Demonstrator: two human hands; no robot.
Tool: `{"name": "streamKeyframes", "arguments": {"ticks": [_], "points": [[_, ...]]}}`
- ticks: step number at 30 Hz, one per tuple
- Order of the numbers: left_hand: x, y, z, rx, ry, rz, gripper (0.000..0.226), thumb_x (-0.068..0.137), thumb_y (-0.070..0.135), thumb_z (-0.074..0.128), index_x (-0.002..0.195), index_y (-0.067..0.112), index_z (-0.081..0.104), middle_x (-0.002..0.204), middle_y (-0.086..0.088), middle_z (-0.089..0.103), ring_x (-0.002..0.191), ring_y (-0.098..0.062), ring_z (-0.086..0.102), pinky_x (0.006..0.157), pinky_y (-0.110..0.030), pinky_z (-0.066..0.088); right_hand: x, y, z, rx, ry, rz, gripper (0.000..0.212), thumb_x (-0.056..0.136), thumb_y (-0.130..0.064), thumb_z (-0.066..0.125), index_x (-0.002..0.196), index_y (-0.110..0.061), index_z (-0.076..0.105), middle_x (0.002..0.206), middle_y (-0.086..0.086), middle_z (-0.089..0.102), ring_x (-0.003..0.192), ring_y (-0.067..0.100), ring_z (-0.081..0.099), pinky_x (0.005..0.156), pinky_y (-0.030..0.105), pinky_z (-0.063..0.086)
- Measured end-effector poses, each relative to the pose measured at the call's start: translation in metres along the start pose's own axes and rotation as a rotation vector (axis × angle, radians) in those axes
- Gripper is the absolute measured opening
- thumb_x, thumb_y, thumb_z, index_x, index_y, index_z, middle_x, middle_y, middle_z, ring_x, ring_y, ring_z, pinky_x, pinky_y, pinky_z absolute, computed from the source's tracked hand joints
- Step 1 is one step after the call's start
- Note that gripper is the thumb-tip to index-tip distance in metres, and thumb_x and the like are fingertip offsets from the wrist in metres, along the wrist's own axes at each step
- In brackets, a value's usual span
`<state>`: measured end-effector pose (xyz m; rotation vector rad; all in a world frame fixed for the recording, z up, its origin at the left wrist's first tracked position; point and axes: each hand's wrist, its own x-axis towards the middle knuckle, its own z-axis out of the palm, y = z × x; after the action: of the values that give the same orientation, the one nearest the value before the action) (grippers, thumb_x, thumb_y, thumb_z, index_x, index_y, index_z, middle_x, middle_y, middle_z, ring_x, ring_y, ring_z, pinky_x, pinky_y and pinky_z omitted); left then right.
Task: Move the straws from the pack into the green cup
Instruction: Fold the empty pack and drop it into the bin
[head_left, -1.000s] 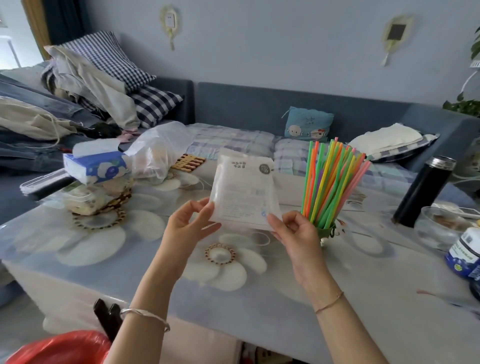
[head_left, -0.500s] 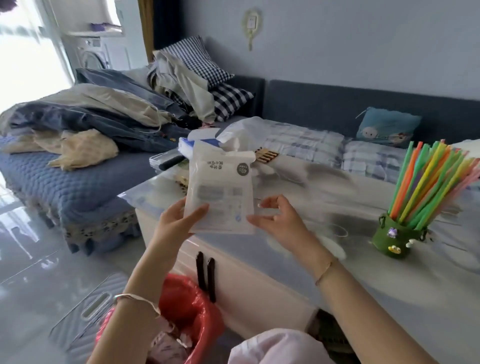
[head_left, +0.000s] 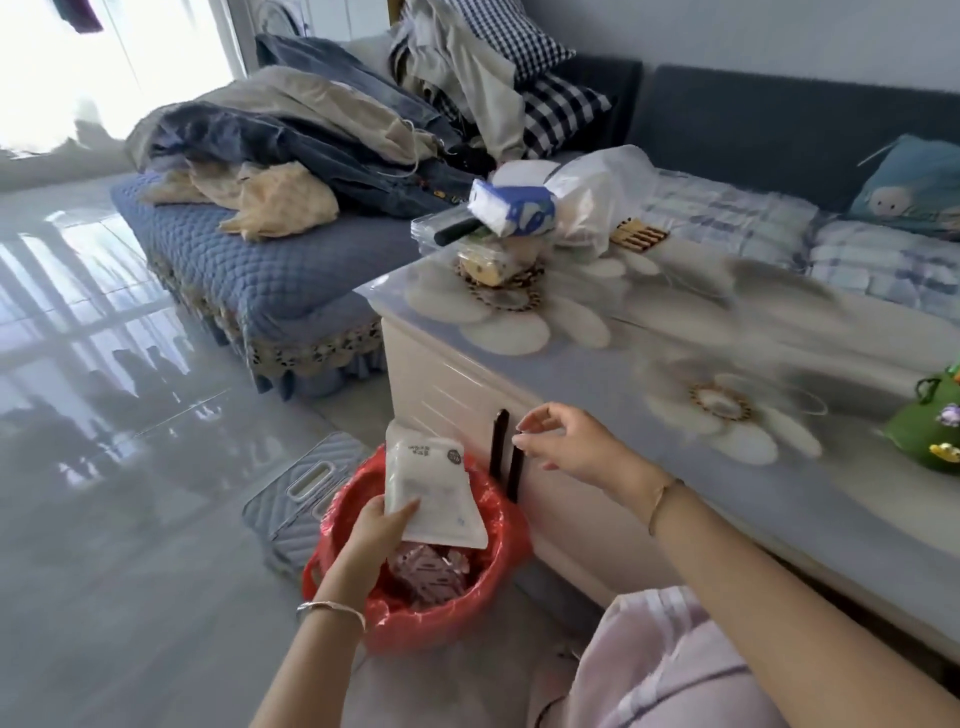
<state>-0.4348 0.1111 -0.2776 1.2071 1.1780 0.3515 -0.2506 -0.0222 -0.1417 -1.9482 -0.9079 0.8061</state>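
While my left hand (head_left: 376, 530) pinches the white pack (head_left: 434, 493) above the red-lined bin (head_left: 498, 571), my right hand (head_left: 571, 449) hovers beside the bench (head_left: 649, 374), fingers (head_left: 535, 418) loosely spread, empty. The green cup (head_left: 930, 426) sits on the bench, well apart.

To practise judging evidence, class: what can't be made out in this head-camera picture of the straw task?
Cup: head view, cut by right edge; its top unseen.
Pack: head view, print too small; emptiness unclear.
Bin: head view, contents partly behind pack and left hand.
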Motion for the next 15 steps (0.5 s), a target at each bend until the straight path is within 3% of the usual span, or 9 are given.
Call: {"name": "streamKeyframes", "arguments": {"ticks": [2, 5, 7, 8, 10, 13, 15], "points": [[0.0, -0.005, 0.002, 0.044, -0.047, -0.033, 0.021, 0.093, 0.028, 0.061, 0.097, 0.008, 0.064, 0.092, -0.008, 0.066, 0.08, -0.02, 0.063, 0.078, -0.038, 0.059, -0.001, 0.003, 0.003, -0.012, -0.008, 0.014, 0.018, 0.084, -0.024, 0.066, 0.098, -0.018, 0.059, 0.113, 0.006, 0.061, 0.103, 0.02, 0.06, 0.082, 0.031, 0.052], [-0.001, -0.003, 0.005, 0.121, -0.07, -0.089, 0.044, 0.091, 0.037, 0.061, 0.115, 0.001, 0.057, 0.084, -0.005, 0.058, 0.072, -0.016, 0.058, 0.062, -0.025, 0.053, -0.002, 0.005, 0.002, 0.006, -0.003, 0.026, 0.01, 0.084, -0.021, 0.066, 0.091, -0.02, 0.058, 0.114, 0.011, 0.062, 0.1, 0.02, 0.061, 0.081, 0.032, 0.052], [0.0, -0.001, 0.008, 0.183, -0.014, -0.114, 0.063, 0.089, 0.038, 0.063, 0.134, -0.001, 0.042, 0.098, -0.01, 0.058, 0.088, -0.023, 0.06, 0.08, -0.034, 0.053, -0.003, 0.006, -0.001, 0.011, -0.003, 0.027, 0.009, 0.084, -0.021, 0.066, 0.089, -0.02, 0.058, 0.114, 0.012, 0.062, 0.097, 0.02, 0.06, 0.081, 0.033, 0.052], [0.002, 0.001, 0.009, 0.229, 0.032, -0.107, 0.071, 0.089, 0.038, 0.064, 0.14, -0.003, 0.036, 0.115, -0.015, 0.058, 0.105, -0.029, 0.059, 0.095, -0.039, 0.05, -0.004, 0.006, -0.002, 0.011, -0.005, 0.029, 0.009, 0.085, -0.021, 0.065, 0.09, -0.02, 0.059, 0.113, 0.012, 0.062, 0.097, 0.02, 0.061, 0.081, 0.032, 0.052], [0.003, 0.006, 0.011, 0.321, 0.121, -0.063, 0.079, 0.088, 0.037, 0.064, 0.147, -0.004, 0.03, 0.147, -0.022, 0.041, 0.134, -0.036, 0.042, 0.112, -0.044, 0.036, -0.007, 0.007, -0.006, 0.014, -0.003, 0.03, 0.011, 0.085, -0.021, 0.065, 0.093, -0.018, 0.059, 0.108, 0.009, 0.062, 0.097, 0.02, 0.061, 0.082, 0.032, 0.053], [0.002, 0.016, 0.015, 0.441, 0.221, -0.003, 0.078, 0.088, 0.041, 0.063, 0.148, 0.003, 0.032, 0.152, -0.023, 0.032, 0.14, -0.038, 0.033, 0.115, -0.044, 0.029, -0.01, 0.008, -0.01, 0.033, -0.002, 0.026, 0.013, 0.085, -0.019, 0.065, 0.096, -0.015, 0.059, 0.103, 0.006, 0.059, 0.092, 0.017, 0.058, 0.083, 0.033, 0.052], [0.0, 0.024, 0.021, 0.41, 0.189, 0.062, 0.07, 0.089, 0.04, 0.062, 0.145, 0.005, 0.039, 0.147, -0.019, 0.042, 0.13, -0.031, 0.046, 0.101, -0.035, 0.043, -0.013, 0.008, -0.014, 0.051, -0.003, 0.018, 0.012, 0.085, -0.018, 0.065, 0.095, -0.014, 0.059, 0.101, 0.005, 0.059, 0.091, 0.016, 0.057, 0.083, 0.033, 0.051]]}}
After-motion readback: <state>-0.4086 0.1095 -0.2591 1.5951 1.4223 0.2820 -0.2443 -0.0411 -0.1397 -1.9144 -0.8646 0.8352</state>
